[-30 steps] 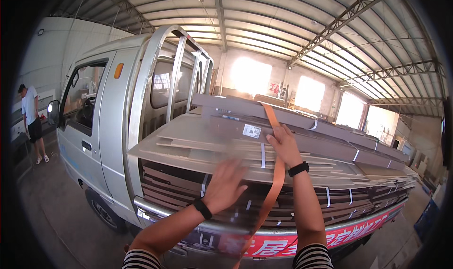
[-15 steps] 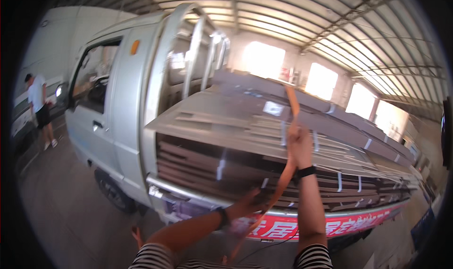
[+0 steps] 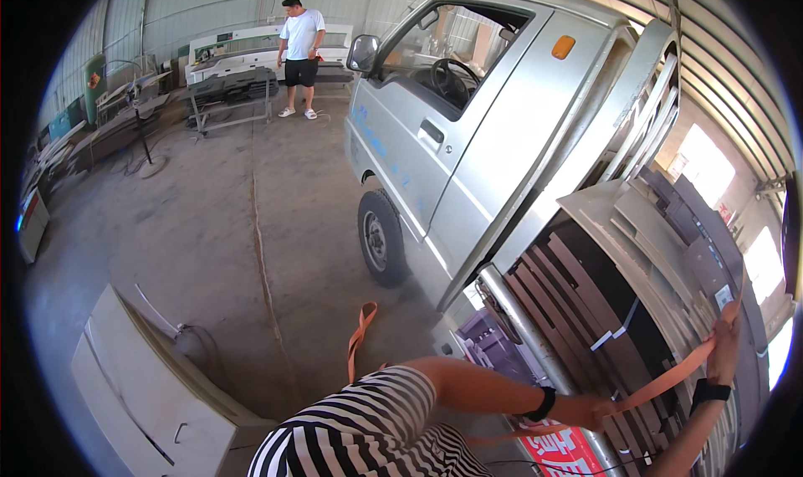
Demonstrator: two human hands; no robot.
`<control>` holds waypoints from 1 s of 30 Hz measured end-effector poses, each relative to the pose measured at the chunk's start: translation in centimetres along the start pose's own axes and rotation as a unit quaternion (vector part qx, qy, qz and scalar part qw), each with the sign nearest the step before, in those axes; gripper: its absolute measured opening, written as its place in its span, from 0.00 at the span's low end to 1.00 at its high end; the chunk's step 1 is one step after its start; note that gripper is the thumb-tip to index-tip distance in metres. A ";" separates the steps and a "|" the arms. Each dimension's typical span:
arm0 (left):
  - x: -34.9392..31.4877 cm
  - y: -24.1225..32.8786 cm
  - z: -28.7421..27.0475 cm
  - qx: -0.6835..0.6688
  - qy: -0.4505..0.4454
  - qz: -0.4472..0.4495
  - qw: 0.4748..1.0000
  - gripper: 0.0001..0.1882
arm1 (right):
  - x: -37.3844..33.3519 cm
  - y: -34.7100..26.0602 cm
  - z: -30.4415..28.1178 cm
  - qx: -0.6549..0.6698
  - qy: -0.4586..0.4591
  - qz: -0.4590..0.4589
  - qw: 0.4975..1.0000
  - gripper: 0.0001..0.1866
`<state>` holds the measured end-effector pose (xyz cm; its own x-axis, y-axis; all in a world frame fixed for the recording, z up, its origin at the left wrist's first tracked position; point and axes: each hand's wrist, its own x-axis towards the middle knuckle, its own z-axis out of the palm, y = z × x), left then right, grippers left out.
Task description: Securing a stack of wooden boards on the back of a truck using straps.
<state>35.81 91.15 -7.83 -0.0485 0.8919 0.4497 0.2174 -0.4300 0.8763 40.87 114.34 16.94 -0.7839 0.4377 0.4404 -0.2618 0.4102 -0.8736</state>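
Observation:
An orange webbing strap (image 3: 672, 379) runs between my hands at the side of a loaded truck. My right hand (image 3: 724, 349) is closed around the strap up by the top of the load. Lower down, beside the truck's side rail (image 3: 523, 330), my left hand (image 3: 595, 412) grips the same strap. Stacked brown and grey panels (image 3: 562, 278) fill the truck bed next to both hands. A loose loop of orange strap (image 3: 360, 336) hangs or lies left of my left arm; I cannot tell which. Below my left hand is a red printed banner (image 3: 562, 459).
The silver truck cab (image 3: 493, 142) stands ahead, its front wheel (image 3: 381, 237) on the concrete floor (image 3: 201, 217). A pale cabinet (image 3: 159, 385) is at lower left. Farther off, a person in a white shirt (image 3: 301, 46) stands by a metal rack (image 3: 230, 96).
My view has swung left, so the cab and floor show more and the load sits at the right. My left hand, blurred near the strap before, is now closed on it.

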 end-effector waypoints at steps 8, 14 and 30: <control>0.6 -0.9 -5.2 -0.054 0.063 0.012 0.996 0.61 | -0.1 -1.6 6.0 -0.110 -0.114 -0.066 0.985 0.10; 2.2 0.9 -2.2 -0.105 -0.027 -0.038 0.993 0.36 | -1.7 -4.1 8.9 0.052 0.033 0.053 0.997 0.16; -10.2 6.4 -10.8 -0.062 0.195 -0.135 0.970 0.12 | -21.7 3.2 6.7 -0.113 0.243 -0.044 0.962 0.12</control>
<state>27.18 77.76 -4.95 -0.4575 0.8636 0.2120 0.0288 -0.2239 0.9742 53.31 100.80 3.19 -0.3945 0.6929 0.6036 -0.1429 0.6026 -0.7852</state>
